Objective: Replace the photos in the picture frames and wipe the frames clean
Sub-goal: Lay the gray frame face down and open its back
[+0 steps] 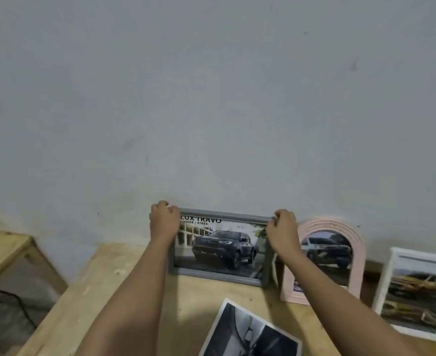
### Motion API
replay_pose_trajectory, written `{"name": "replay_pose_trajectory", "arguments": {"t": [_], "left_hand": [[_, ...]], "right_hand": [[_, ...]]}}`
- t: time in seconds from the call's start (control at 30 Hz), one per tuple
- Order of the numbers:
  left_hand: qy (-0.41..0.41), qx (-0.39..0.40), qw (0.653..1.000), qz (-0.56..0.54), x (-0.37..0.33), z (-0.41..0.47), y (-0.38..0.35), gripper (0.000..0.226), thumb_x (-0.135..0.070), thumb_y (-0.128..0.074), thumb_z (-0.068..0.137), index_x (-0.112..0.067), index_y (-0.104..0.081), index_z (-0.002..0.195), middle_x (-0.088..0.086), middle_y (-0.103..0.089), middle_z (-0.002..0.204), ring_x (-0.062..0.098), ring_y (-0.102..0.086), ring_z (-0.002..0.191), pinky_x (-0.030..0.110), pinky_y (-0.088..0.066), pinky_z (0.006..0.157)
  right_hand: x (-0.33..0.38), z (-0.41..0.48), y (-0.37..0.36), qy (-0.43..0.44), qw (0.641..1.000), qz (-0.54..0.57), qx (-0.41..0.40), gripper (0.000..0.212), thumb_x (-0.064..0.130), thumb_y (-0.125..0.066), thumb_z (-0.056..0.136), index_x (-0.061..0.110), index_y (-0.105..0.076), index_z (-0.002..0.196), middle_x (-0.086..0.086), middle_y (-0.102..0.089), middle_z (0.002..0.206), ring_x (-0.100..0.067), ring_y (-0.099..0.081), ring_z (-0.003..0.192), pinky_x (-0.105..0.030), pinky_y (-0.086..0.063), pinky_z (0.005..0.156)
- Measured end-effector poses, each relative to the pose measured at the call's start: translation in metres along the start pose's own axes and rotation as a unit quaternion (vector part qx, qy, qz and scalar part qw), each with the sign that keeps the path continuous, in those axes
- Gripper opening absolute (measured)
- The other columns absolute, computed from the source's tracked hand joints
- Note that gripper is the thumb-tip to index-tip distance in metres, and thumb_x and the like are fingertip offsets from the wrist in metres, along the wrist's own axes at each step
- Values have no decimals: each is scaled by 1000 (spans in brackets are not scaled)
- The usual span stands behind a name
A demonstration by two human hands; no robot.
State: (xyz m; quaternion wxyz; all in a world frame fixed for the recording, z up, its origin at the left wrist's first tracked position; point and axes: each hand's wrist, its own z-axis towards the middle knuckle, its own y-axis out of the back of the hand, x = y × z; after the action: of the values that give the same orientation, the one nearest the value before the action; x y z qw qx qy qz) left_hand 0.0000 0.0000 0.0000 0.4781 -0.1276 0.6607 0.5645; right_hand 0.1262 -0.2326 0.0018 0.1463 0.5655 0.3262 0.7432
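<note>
Head view, looking forward and down: your two bare arms reach out over a pale wooden table (134,286) that stands against a plain grey wall (211,98). Your left hand (163,222) is curled over the top left corner of a grey picture frame (219,276), fingers closed around its edge. Your right hand (282,228) grips the top right corner of the same frame in the same way, fingers pressed together over the rim. The frame stands upright on the table, its top edge at the wall, and holds a photo of a dark pickup truck (224,249) with bold black lettering across the top.

Just to the right of it, partly behind your right forearm, a pink arched frame (340,224) leans at the wall and shows a picture of a light-coloured vehicle. Further right, near the picture's edge, a white rectangular frame (391,273) stands tilted, holding a photo of yellow cars.

On the table in front of the grey frame, between your forearms, a loose photo print (250,335) with a white border lies flat; its image is dark and too blurred to make out.

At the far left, a second wooden surface (1,247) sits apart from the table, with a black cable (16,301) trailing below it.
</note>
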Motion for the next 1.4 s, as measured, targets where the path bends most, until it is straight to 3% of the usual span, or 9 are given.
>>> {"name": "replay_pose_trajectory", "arguments": {"t": [0.1,0.23,0.3,0.43,0.63,0.83,1.03,1.23,1.4], "left_hand": [[84,-12,996,-39,35,13,-7,41,-21,-36,99,14,-56,110,33,-54,116,45,-52,106,44,-40,90],[102,25,991,-86,46,18,-13,53,-25,-25,103,16,-58,101,33,-58,109,41,-54,103,40,-39,85],[109,32,988,-107,46,21,-16,56,-29,-23,104,14,-58,101,33,-58,108,40,-54,104,40,-40,87],[135,17,981,-141,48,19,-22,56,-38,-26,102,6,-59,90,20,-54,88,31,-51,88,38,-39,78],[155,-27,978,-141,55,-8,-5,54,-45,-37,98,-13,-30,55,6,-36,55,24,-34,61,36,-22,53],[132,-78,977,-145,59,-50,25,53,-45,-38,98,-12,-34,56,5,-38,54,20,-32,54,33,-23,51],[107,-139,973,-148,40,-93,50,52,-44,-37,98,-14,-28,57,4,-32,55,20,-30,55,36,-21,52],[99,-140,966,-193,-9,-161,45,52,-48,-41,96,-15,-28,57,3,-34,56,18,-31,55,34,-23,52],[72,-120,966,-217,-62,-229,11,54,-55,-46,91,-13,-36,59,6,-39,59,20,-36,58,35,-27,55]], "right_hand": [[-12,3,-20,-81,996,15,-36,25,11,-44,94,-7,-52,110,-21,-48,116,-33,-48,104,-34,-37,89],[-19,11,-36,-129,989,54,-39,25,19,-40,98,-2,-53,101,-19,-56,104,-28,-52,88,-34,-40,77],[-21,14,-39,-144,987,65,-41,21,23,-38,98,4,-49,98,-17,-56,102,-27,-53,87,-39,-45,78],[-22,14,-40,-166,983,68,-46,22,22,-37,99,3,-47,98,-15,-52,98,-24,-47,83,-32,-37,72],[-17,-2,-36,-172,981,86,-36,24,28,-36,99,5,-44,96,-18,-53,99,-28,-51,85,-42,-43,77],[-10,-35,-28,-161,980,112,-17,21,25,-37,99,6,-43,95,-15,-50,93,-23,-47,76,-33,-37,66],[-11,-61,-4,-155,975,160,-26,23,30,-42,96,9,-42,86,-19,-52,95,-31,-53,82,-40,-42,72],[-47,-91,63,-153,964,208,-62,23,30,-47,94,11,-41,82,-15,-52,96,-26,-51,77,-34,-38,66],[-101,-119,154,-153,961,208,-99,24,33,-48,93,12,-44,83,-6,-49,79,-22,-48,70,-33,-38,61]]}}
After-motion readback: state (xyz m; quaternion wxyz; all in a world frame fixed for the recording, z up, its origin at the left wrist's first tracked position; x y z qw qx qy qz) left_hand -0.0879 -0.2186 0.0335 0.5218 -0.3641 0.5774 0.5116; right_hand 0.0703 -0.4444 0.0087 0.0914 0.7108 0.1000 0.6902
